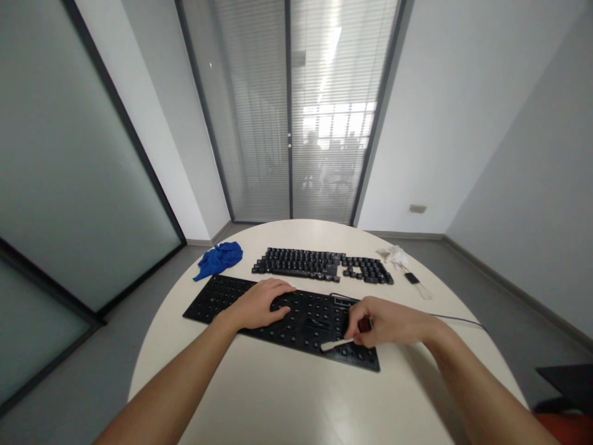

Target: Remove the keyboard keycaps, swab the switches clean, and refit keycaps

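A black keyboard base (pixel 296 324) without its keycaps lies slanted on the table, its rows of switch posts exposed. My left hand (pixel 264 303) rests flat across its middle, fingers stretched toward the far edge and thumb apart. Pinched in my right hand (pixel 380 321) is a slim white swab-like stick (pixel 336 344) with a wider pale end. That end is over the near edge of the base, toward its right side; whether it touches cannot be made out. Behind the base, the removed black keycaps (pixel 301 262) are laid out in keyboard order, with a gap in the number block.
A crumpled blue cloth (pixel 220 258) lies at the back left of the round pale table (pixel 278 395). At the right are a crumpled white tissue or cloth (pixel 393 254), a small black item (pixel 411 278) with thin wires, and a dark cable (pixel 458 319) running off the edge.
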{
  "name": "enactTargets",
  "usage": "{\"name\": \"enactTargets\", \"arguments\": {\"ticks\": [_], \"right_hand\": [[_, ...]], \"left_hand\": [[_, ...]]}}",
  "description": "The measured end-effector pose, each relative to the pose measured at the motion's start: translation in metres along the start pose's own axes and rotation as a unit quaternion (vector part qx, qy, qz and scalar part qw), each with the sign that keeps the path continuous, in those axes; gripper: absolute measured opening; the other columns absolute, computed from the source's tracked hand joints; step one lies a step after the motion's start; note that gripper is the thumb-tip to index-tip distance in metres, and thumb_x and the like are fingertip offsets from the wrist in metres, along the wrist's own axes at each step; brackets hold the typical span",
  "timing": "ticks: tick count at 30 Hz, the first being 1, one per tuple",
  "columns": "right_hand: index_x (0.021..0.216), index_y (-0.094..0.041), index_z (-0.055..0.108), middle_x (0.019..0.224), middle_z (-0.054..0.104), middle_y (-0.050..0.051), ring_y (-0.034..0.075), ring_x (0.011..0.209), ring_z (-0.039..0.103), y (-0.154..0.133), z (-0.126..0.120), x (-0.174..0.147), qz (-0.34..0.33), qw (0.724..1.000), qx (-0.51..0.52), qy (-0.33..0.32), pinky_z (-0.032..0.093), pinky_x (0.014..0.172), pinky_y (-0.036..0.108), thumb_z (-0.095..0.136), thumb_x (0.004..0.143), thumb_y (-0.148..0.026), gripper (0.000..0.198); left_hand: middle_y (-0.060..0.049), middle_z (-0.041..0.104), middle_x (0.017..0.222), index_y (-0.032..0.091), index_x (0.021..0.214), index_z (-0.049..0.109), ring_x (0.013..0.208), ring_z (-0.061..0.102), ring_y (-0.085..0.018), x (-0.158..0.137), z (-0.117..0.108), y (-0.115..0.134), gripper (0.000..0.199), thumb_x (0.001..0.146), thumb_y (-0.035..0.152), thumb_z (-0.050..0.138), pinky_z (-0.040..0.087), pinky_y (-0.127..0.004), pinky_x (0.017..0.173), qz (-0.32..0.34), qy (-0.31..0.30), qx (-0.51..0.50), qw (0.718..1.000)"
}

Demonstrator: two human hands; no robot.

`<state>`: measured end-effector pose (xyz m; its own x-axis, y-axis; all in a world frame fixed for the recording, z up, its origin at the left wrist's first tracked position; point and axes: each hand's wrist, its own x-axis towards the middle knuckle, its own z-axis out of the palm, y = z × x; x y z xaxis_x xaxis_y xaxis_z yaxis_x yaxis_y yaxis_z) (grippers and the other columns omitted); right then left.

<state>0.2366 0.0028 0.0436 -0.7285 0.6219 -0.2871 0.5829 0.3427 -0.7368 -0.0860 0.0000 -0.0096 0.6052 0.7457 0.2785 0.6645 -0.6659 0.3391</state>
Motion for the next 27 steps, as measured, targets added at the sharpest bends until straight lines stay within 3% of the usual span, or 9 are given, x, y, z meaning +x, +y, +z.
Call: {"name": "enactTargets", "arguments": {"ticks": [8, 12, 16, 20, 27], "right_hand": [[0.094, -0.02, 0.078, 0.086, 0.075, 0.005, 0.019, 0.075, 0.063, 0.027, -0.012, 0.002, -0.03, 0.981, -0.079, 0.174, 0.048, 0.07, 0.029, 0.057, 0.077, -0.016, 0.027], [0.097, -0.021, 0.077, 0.087, 0.075, 0.005, 0.019, 0.074, 0.064, 0.036, -0.009, 0.003, -0.035, 0.978, -0.084, 0.186, 0.048, 0.069, 0.03, 0.056, 0.08, -0.016, 0.028], [0.099, -0.021, 0.076, 0.089, 0.073, 0.005, 0.019, 0.077, 0.064, 0.031, -0.005, 0.006, -0.048, 0.975, -0.105, 0.19, 0.049, 0.069, 0.03, 0.057, 0.084, -0.02, 0.024], [0.101, -0.021, 0.075, 0.092, 0.072, 0.007, 0.02, 0.078, 0.064, 0.026, -0.003, 0.009, -0.056, 0.971, -0.123, 0.199, 0.049, 0.07, 0.032, 0.057, 0.089, -0.027, 0.022], [0.104, -0.022, 0.075, 0.096, 0.072, 0.008, 0.021, 0.083, 0.064, 0.027, -0.005, 0.01, -0.078, 0.964, -0.152, 0.203, 0.049, 0.075, 0.033, 0.055, 0.093, -0.028, 0.024]], "left_hand": [[-0.007, 0.064, 0.127, 0.024, 0.129, 0.058, 0.118, 0.058, -0.025, -0.006, -0.007, -0.013, 0.042, 0.088, 0.029, 0.064, 0.045, -0.041, 0.106, -0.006, -0.001, 0.003, 1.0], [-0.008, 0.065, 0.123, 0.023, 0.124, 0.06, 0.117, 0.058, -0.025, -0.012, -0.012, -0.02, 0.038, 0.087, 0.028, 0.064, 0.046, -0.042, 0.105, -0.02, 0.011, 0.012, 1.0], [-0.009, 0.064, 0.126, 0.023, 0.123, 0.061, 0.119, 0.057, -0.026, -0.009, -0.009, -0.012, 0.033, 0.092, 0.033, 0.061, 0.045, -0.044, 0.107, -0.023, 0.036, 0.023, 0.999], [-0.008, 0.06, 0.134, 0.025, 0.133, 0.055, 0.125, 0.054, -0.025, -0.004, -0.004, 0.001, 0.042, 0.093, 0.035, 0.061, 0.042, -0.043, 0.111, 0.002, 0.017, 0.012, 1.0], [-0.008, 0.061, 0.133, 0.025, 0.131, 0.058, 0.123, 0.056, -0.025, -0.002, -0.003, 0.002, 0.042, 0.091, 0.035, 0.063, 0.043, -0.042, 0.109, -0.005, 0.009, 0.01, 1.0]]}}
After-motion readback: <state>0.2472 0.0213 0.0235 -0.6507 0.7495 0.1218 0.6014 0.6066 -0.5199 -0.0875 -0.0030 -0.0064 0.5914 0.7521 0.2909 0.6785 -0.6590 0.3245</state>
